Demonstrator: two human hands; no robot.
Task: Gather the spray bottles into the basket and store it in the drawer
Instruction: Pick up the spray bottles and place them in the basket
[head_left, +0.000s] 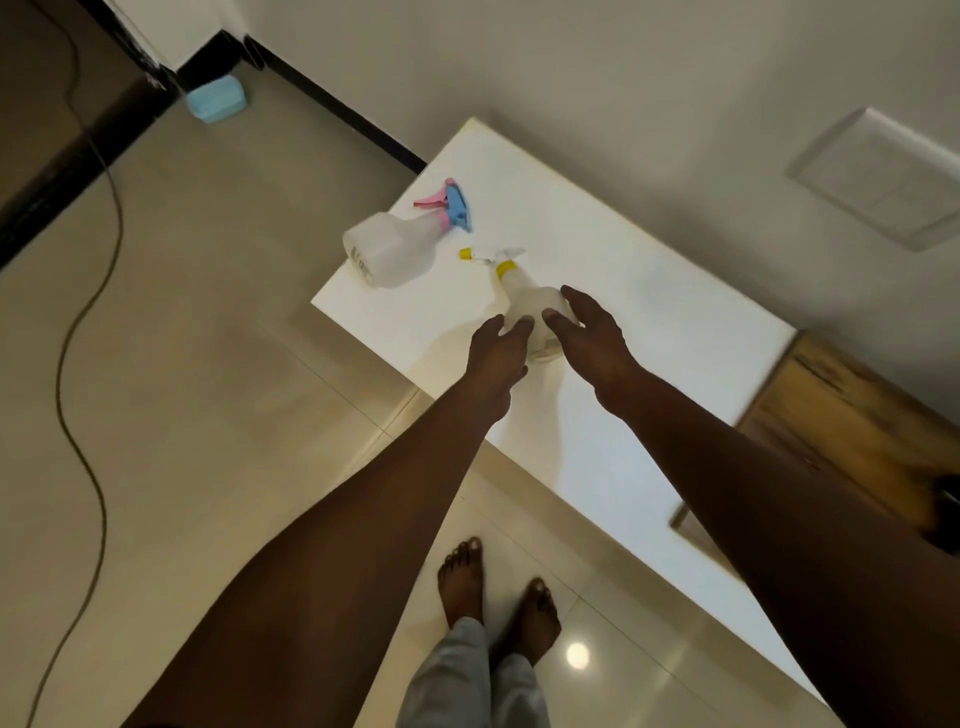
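Yellow-capped spray bottle (530, 301) lies on the bench (649, 312), nozzle pointing away; left hand (496, 353) and right hand (592, 332) flank its base, grips open, nothing held yet.

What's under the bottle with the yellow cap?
The white table top. The yellow-capped bottle rests on it. Both hands cover its base, so the exact contact spot is hidden.

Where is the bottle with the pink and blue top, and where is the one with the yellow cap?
Pink and blue bottle (387, 249): head view, on its clear body.
Yellow-capped bottle (530, 301): head view, on its body between the hands.
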